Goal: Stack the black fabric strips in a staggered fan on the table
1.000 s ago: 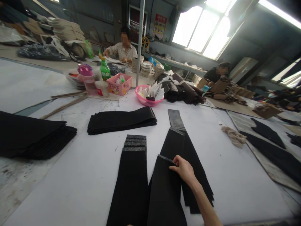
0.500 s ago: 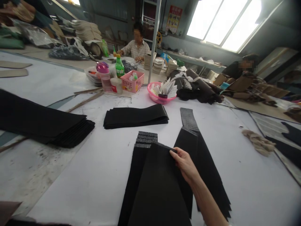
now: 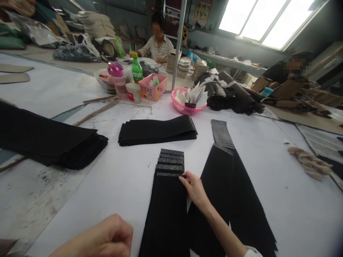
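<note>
My right hand (image 3: 195, 189) pinches the top right corner of a black strip of sheet material (image 3: 167, 210). That strip lies over a staggered stack, whose grey speckled ends (image 3: 171, 157) show in steps beyond it. Low in the head view, my left hand (image 3: 104, 237) is closed in a fist left of the strip; anything inside its fingers is hidden. Right of my right hand, a second black pile (image 3: 214, 178) crosses a fanned row of black strips (image 3: 243, 200) with grey ends (image 3: 222, 134).
Black strips form a folded stack (image 3: 158, 132) ahead and a thick pile (image 3: 45, 132) at left. Behind are a pink basket of papers (image 3: 187, 109), a pink box (image 3: 154, 91), a green bottle (image 3: 137, 69) and a metal pole (image 3: 179, 43). A crumpled cloth (image 3: 309, 162) lies right. Two people sit farther back.
The black strip, raised and slanted before, now lies lined up on the staggered stack. My right hand has moved left and down with its corner. My left hand has come into view.
</note>
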Demonstrator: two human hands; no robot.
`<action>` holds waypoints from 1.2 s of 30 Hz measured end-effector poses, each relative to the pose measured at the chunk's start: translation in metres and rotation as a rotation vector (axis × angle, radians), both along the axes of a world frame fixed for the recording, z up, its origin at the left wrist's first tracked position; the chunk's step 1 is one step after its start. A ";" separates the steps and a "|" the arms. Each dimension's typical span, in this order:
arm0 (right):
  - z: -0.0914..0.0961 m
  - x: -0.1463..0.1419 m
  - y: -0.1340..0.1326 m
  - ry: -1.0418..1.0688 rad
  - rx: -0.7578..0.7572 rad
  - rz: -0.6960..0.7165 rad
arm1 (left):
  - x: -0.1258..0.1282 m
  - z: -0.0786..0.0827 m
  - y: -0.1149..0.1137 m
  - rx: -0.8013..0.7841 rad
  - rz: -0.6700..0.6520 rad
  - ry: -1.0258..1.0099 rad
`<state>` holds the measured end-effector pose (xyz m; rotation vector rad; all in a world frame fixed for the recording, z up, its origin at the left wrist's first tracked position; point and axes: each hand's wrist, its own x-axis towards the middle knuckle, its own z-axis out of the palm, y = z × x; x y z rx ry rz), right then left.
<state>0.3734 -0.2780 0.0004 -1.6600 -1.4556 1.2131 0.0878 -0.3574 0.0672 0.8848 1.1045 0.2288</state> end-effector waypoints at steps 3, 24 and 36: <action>0.000 -0.001 0.001 0.029 -0.020 0.010 | 0.008 -0.011 0.038 0.272 -0.010 0.169; 0.001 0.003 0.020 -0.159 -0.009 -0.006 | 0.057 -0.055 0.102 0.333 0.249 0.299; 0.000 0.004 0.027 -0.392 0.016 0.007 | 0.062 -0.062 0.107 0.377 0.250 0.420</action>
